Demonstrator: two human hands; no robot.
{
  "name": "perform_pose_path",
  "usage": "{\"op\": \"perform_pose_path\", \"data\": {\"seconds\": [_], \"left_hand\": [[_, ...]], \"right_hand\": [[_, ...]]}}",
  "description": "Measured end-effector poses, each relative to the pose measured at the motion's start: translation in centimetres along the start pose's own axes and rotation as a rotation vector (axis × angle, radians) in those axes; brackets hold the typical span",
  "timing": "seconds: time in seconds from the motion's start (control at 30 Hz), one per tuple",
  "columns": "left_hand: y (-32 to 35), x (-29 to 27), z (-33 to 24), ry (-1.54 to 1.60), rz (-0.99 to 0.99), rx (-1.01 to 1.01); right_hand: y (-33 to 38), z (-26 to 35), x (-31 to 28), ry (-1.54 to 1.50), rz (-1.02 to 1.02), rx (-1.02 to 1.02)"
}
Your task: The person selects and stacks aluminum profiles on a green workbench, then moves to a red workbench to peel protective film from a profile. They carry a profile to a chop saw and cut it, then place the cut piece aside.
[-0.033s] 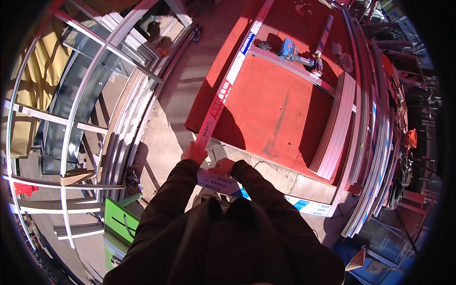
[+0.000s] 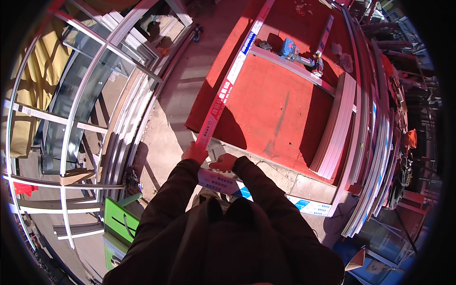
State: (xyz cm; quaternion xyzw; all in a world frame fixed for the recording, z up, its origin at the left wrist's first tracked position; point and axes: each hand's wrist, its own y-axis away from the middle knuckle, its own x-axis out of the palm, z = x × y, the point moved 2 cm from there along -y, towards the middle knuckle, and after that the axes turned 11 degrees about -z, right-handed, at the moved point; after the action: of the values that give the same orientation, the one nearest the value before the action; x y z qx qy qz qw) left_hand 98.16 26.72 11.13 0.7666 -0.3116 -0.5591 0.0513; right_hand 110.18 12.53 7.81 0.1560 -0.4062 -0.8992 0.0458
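Left hand [image 2: 194,153] grips the long profile [image 2: 227,85] at the red table [image 2: 280,114] edge; right hand [image 2: 224,163] pinches its film. The far end could swing.

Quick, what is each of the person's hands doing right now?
Left hand: closed around the near end of the long white profile strip.
Right hand: fingers curled, touching a second strip; grip cannot be told.

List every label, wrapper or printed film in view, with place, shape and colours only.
Printed film on long profile: runs from left hand up across red table; narrow strip, white with red and blue patches.
Printed film on second profile: below right hand, along the table's near edge; white with blue marks.
Screens, signs: none visible.
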Motion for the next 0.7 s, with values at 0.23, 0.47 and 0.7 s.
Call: {"op": "perform_pose_path", "data": {"seconds": [0.23,0.47,0.7], "left_hand": [[-0.4,-0.3,-0.5,0.016,-0.01,0.046],[4.9,-2.2,-1.2,0.127,-0.531,0.709],[16.1,9.3,1.2,0.069,0.65,0.708]], "right_hand": [[-0.7,-3.0,16.1,0.157,0.075,-0.282],[9.7,-1.5,11.4,0.109,-0.117,-0.137],[25.7,-11.7,8.3,0.005,-1.072,-0.188]]}}
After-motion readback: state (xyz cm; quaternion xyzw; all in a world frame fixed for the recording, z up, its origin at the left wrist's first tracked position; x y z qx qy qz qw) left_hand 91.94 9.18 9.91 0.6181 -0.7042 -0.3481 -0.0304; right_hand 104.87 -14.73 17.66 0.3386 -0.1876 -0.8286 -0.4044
